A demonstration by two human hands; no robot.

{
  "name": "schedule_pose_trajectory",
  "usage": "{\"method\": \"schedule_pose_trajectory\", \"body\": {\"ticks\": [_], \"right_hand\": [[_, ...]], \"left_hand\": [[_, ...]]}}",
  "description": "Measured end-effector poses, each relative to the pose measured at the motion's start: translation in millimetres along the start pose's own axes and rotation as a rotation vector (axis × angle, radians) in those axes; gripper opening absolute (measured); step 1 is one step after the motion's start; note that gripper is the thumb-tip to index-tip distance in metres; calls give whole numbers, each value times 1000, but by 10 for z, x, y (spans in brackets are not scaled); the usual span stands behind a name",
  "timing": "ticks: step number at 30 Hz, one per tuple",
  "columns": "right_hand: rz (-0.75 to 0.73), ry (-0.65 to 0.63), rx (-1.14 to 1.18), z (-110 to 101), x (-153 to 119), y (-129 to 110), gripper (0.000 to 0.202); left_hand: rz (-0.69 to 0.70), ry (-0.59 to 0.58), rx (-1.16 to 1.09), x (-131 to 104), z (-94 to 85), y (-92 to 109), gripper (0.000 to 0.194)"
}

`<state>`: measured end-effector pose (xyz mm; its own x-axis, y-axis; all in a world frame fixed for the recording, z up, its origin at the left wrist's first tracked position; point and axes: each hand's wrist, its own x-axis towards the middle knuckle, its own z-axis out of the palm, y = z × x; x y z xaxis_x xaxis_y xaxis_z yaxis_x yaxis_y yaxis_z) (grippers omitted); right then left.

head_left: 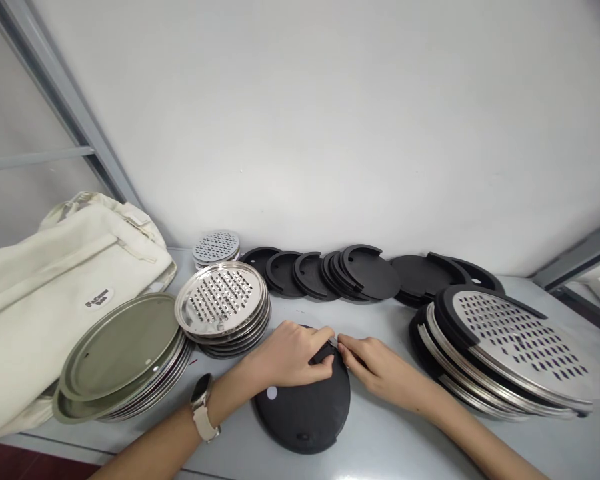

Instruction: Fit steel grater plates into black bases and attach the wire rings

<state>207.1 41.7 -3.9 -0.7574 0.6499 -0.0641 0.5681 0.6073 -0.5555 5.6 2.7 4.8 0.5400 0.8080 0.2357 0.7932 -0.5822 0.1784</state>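
Beneath the left grip (293, 353), beside the right grip (373, 367), a black disc (305, 415).

Head camera looked forward and down from 6 o'clock side of desk (380, 437), close to hands (291, 353), facing wall (330, 133) at 12 o'clock.

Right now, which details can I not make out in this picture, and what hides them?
All in the head view:
- Small silvery piece: full shape; too small, beside the right hand.
- Black disc: upper left part, behind the left hand.
- Cream bag: left part, cut off by the picture edge.
- Bag label: lettering too small.
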Motion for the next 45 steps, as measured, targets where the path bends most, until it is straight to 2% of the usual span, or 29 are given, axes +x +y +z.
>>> {"method": "schedule_pose_trajectory", "body": {"ticks": [6,12,16,19,25,31,39,45], "right_hand": [[2,-40,-30,2,-27,7,39],[2,-20,11,-3,-14,11,44],[44,6,88,-24,10,7,45],[41,13,120,-33,23,4,43],[36,20,138,-23,24,16,43],[23,-10,154,-45,8,-5,45],[38,-1,119,-6,11,-2,46],[35,-8,82,4,31,15,43]], "left_hand": [[7,14,11,-3,48,-30,19],[-4,17,-5,-3,42,-37,21],[-121,36,19,2,30,-21,28],[-191,40,38,6,28,-13,19],[-76,46,31,-2,26,-15,12],[21,51,41,-15,44,-28,13],[58,52,18,-15,58,-40,11],[-7,61,-90,-7,-19,-27,15]]}}
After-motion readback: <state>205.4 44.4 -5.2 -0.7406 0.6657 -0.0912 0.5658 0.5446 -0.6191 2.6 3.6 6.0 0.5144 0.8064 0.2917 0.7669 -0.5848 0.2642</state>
